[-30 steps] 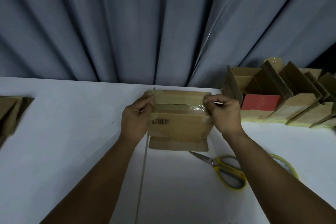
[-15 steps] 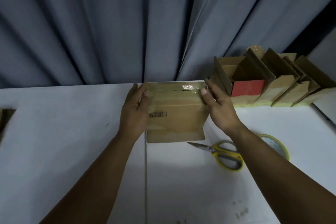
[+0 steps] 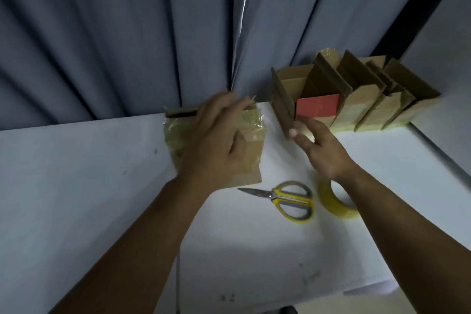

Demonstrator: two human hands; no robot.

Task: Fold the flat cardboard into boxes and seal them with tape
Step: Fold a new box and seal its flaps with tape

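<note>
The taped cardboard box point(image 3: 252, 153) stands on the white counter point(image 3: 76, 186) near its far edge, in front of the grey curtain point(image 3: 127, 33), and the left hand point(image 3: 216, 140) lies on top of it with the fingers stretched out, not curled around it. The right hand point(image 3: 323, 150) is open with straight fingers, apart from the box and just beside the row of folded boxes point(image 3: 369, 107) at the right. The yellow scissors point(image 3: 288, 199) and the tape roll point(image 3: 331, 201) lie on the counter near the right wrist.

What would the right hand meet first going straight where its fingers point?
Likely the leaning cardboard flap of the nearest open box; the right hand looks almost on it, depth unclear.
</note>
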